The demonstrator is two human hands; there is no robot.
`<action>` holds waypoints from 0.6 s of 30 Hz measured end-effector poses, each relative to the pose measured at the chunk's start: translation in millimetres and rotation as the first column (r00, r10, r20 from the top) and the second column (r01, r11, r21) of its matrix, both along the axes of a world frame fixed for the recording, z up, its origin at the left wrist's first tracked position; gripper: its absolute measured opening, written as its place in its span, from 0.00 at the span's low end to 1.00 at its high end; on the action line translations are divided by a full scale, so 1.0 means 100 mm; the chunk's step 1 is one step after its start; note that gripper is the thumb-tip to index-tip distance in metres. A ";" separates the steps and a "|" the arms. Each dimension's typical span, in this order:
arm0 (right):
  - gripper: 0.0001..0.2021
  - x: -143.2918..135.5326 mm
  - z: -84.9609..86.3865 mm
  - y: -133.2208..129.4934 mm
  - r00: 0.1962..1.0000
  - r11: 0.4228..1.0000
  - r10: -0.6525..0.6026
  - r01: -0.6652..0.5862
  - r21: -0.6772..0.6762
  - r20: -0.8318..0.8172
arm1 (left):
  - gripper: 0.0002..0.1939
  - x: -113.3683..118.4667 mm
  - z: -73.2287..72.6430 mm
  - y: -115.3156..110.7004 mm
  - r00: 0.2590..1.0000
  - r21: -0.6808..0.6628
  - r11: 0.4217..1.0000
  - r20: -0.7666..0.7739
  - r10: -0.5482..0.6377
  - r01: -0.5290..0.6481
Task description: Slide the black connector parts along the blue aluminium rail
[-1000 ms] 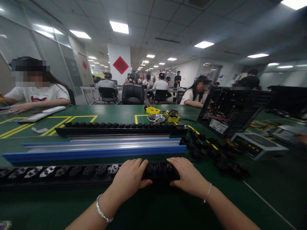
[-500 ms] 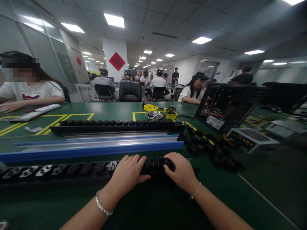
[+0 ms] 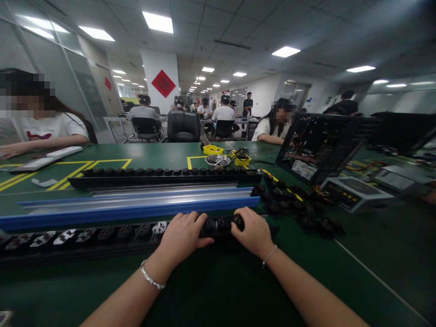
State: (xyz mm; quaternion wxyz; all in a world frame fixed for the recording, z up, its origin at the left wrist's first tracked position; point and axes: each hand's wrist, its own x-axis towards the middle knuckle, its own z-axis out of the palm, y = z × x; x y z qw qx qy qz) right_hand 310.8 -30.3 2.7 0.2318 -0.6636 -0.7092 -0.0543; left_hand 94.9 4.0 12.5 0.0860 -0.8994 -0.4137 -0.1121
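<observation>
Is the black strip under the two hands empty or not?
Not empty: a row of dark socket-like pieces sits along the strip; under the left hand, I cannot tell.

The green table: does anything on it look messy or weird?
Yes: black pieces lie jumbled right of the blue-edged rails, while others line up neatly in the near strip. The computer case stands open, insides showing.

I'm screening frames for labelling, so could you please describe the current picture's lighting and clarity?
Head view: ceiling light blown out white; head view: pale sheen along blue-edged rail; head view: black strip dim, lower edge murky.
</observation>
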 end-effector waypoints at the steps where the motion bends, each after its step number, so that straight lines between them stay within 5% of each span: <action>1: 0.07 0.01 0.00 0.02 1.000 1.000 -0.002 0.002 -0.002 0.003 | 0.27 0.01 0.00 0.01 1.000 0.004 1.000 -0.001 0.003 -0.003; 10: 0.14 0.11 0.01 0.00 0.997 0.997 0.072 -0.072 0.024 0.013 | 0.26 0.01 0.00 0.02 1.000 0.014 1.000 0.010 -0.005 0.005; 13: 0.16 0.50 0.07 -0.07 0.995 0.991 0.086 -0.091 0.100 0.053 | 0.26 0.00 0.01 0.02 1.000 0.009 1.000 0.003 -0.004 0.004; 18: 0.17 1.41 0.01 -0.19 0.954 0.981 -0.159 0.123 0.153 0.254 | 0.26 -0.02 -0.02 0.01 1.000 0.033 0.999 0.006 -0.017 0.017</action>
